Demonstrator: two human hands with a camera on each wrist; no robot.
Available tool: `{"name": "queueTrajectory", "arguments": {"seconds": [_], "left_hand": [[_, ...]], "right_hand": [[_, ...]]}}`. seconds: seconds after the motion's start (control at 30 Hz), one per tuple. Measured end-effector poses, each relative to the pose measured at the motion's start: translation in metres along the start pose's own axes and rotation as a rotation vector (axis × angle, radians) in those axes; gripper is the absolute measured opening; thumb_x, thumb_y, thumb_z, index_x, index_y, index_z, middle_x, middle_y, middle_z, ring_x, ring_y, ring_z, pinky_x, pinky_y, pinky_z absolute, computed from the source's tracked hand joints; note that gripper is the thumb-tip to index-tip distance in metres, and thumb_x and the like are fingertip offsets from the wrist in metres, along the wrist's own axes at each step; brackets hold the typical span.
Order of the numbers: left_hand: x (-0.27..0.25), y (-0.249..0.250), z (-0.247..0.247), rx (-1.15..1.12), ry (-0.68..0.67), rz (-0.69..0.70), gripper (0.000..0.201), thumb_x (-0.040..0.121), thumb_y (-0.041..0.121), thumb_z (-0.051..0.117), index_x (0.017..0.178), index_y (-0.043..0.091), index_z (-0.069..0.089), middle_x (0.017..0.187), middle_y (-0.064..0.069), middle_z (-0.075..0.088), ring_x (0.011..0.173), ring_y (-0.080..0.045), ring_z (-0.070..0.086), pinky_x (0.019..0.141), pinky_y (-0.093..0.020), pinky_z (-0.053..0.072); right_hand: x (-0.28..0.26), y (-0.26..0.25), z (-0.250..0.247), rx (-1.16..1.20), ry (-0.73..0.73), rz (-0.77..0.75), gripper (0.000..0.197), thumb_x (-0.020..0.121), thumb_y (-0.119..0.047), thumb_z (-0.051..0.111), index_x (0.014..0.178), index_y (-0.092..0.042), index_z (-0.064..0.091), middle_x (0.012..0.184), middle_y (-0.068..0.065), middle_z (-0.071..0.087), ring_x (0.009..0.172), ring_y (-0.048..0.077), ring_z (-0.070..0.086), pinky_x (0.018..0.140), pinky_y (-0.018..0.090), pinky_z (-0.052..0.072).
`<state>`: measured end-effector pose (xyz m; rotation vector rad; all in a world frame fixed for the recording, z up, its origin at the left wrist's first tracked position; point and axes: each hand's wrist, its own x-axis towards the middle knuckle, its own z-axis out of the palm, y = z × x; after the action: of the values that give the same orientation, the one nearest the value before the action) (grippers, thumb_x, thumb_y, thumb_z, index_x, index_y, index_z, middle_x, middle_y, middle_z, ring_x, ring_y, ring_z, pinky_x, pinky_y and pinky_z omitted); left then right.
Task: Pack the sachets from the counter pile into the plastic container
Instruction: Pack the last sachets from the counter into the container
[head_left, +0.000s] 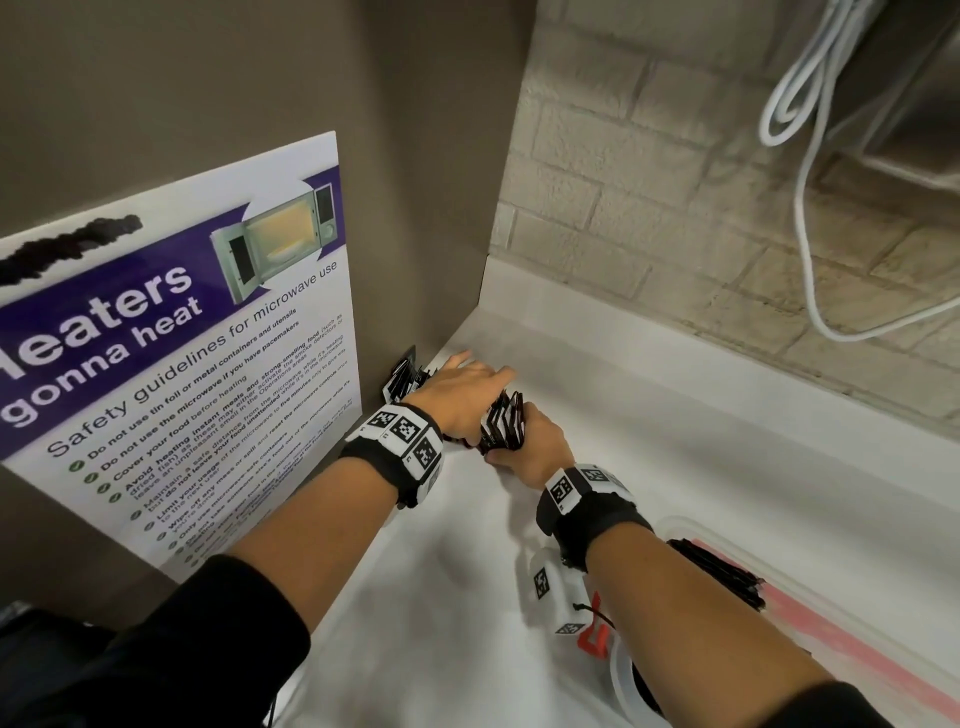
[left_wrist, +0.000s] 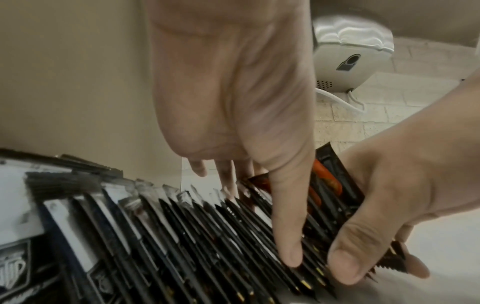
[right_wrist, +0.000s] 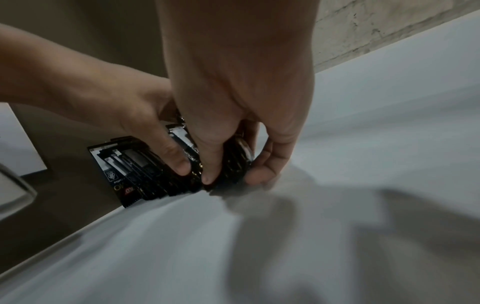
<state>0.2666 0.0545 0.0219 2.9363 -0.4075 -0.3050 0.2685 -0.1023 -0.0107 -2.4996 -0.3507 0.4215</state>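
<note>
White worktop (head_left: 675, 415), brick wall behind. Microwave safety poster (head_left: 171, 364) on the left panel; row of black sachets (left_wrist: 182, 236) stands on edge just right of its lower corner. Left hand (head_left: 457, 395) lies over the row, fingers straight, thumb in between sachets. Right hand (head_left: 535, 447) grips the row's right-end bundle. Plastic container (head_left: 831, 587), further right of poster, holds more sachets.

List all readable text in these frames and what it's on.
"eaters gonna heat": poster headline, first letter cut off.
"Safety guidelines for microwave use": poster subheading.
"Do not use tin foil or metal containers and utensils": first poster bullet; the lowest bullets blur.
Sachets: print blurred, unreadable.
Wristband markers: patterns, no words.
</note>
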Motion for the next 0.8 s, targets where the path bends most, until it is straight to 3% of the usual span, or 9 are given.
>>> {"name": "queueTrajectory", "arguments": {"seconds": [0.07,0.13,0.2,0.27,0.37,0.43,0.57,0.67,0.8], "left_hand": [[-0.001,0.001,-0.002,-0.067,0.013,0.003,0.104,0.067,0.016,0.089,0.150,0.019,0.026,0.132,-0.005,0.056,0.135,-0.022,0.042,0.125,-0.041,0.005],[-0.002,0.003,-0.006,-0.145,0.034,-0.003,0.108,0.067,0.013,0.087,0.153,0.023,0.022,0.132,-0.006,0.054,0.135,-0.026,0.040,0.123,-0.040,0.016],[-0.004,0.007,-0.014,-0.207,0.048,-0.016,0.110,0.068,0.013,0.086,0.154,0.028,0.019,0.132,-0.008,0.051,0.132,-0.030,0.040,0.111,-0.039,0.031],[-0.005,0.013,-0.025,-0.231,0.038,-0.011,0.109,0.069,0.015,0.086,0.154,0.030,0.020,0.127,-0.007,0.050,0.125,-0.029,0.044,0.103,-0.036,0.038],[-0.005,0.021,-0.045,-0.292,-0.033,-0.001,0.106,0.069,0.014,0.087,0.153,0.028,0.023,0.116,-0.002,0.051,0.107,-0.024,0.054,0.082,-0.031,0.049],[-0.005,0.026,-0.056,-0.324,-0.067,0.006,0.106,0.071,0.010,0.086,0.153,0.028,0.021,0.118,-0.004,0.054,0.103,-0.025,0.057,0.078,-0.033,0.052],[-0.006,0.038,-0.073,-0.402,-0.072,0.026,0.109,0.071,0.009,0.086,0.154,0.034,0.020,0.117,-0.003,0.056,0.098,-0.023,0.061,0.086,-0.039,0.055],[-0.006,0.046,-0.083,-0.495,-0.086,0.041,0.096,0.071,0.010,0.087,0.149,0.031,0.035,0.112,0.003,0.057,0.093,-0.012,0.062,0.084,-0.033,0.055],[-0.011,0.062,-0.089,-0.659,-0.078,0.088,0.074,0.072,0.007,0.087,0.136,0.024,0.053,0.109,0.003,0.060,0.083,-0.012,0.062,0.097,-0.046,0.053]], "right_hand": [[-0.001,0.001,-0.004,0.013,-0.019,-0.007,0.064,0.078,-0.023,0.082,0.129,-0.005,0.047,0.125,0.011,0.061,0.115,0.029,0.057,0.094,0.034,0.045],[-0.001,0.001,-0.010,0.042,-0.024,-0.015,0.063,0.080,-0.020,0.080,0.131,-0.004,0.046,0.126,0.012,0.060,0.116,0.030,0.056,0.095,0.035,0.045],[-0.001,0.002,-0.016,0.096,-0.025,-0.024,0.062,0.082,-0.016,0.078,0.133,-0.004,0.045,0.126,0.012,0.060,0.116,0.029,0.057,0.094,0.036,0.046],[-0.002,0.001,-0.022,0.154,-0.049,-0.042,0.063,0.083,-0.012,0.077,0.135,-0.005,0.042,0.126,0.013,0.060,0.115,0.030,0.058,0.094,0.037,0.047],[-0.004,-0.001,-0.029,0.282,-0.090,-0.077,0.067,0.081,-0.005,0.076,0.136,-0.002,0.038,0.126,0.019,0.059,0.115,0.035,0.059,0.099,0.050,0.047],[-0.008,-0.002,-0.034,0.350,-0.102,-0.101,0.067,0.080,-0.002,0.076,0.135,-0.003,0.037,0.123,0.020,0.059,0.114,0.037,0.059,0.099,0.053,0.048],[-0.013,-0.001,-0.046,0.459,-0.103,-0.144,0.066,0.079,0.004,0.074,0.132,-0.016,0.041,0.109,0.003,0.061,0.103,0.021,0.061,0.089,0.038,0.054],[-0.022,0.002,-0.055,0.553,-0.074,-0.154,0.066,0.078,0.004,0.075,0.132,-0.016,0.043,0.096,-0.012,0.058,0.085,0.001,0.060,0.065,0.012,0.050],[-0.047,0.001,-0.072,0.673,0.001,-0.192,0.057,0.079,-0.003,0.082,0.113,-0.038,0.052,0.100,-0.020,0.065,0.086,-0.012,0.064,0.071,0.008,0.049]]}}
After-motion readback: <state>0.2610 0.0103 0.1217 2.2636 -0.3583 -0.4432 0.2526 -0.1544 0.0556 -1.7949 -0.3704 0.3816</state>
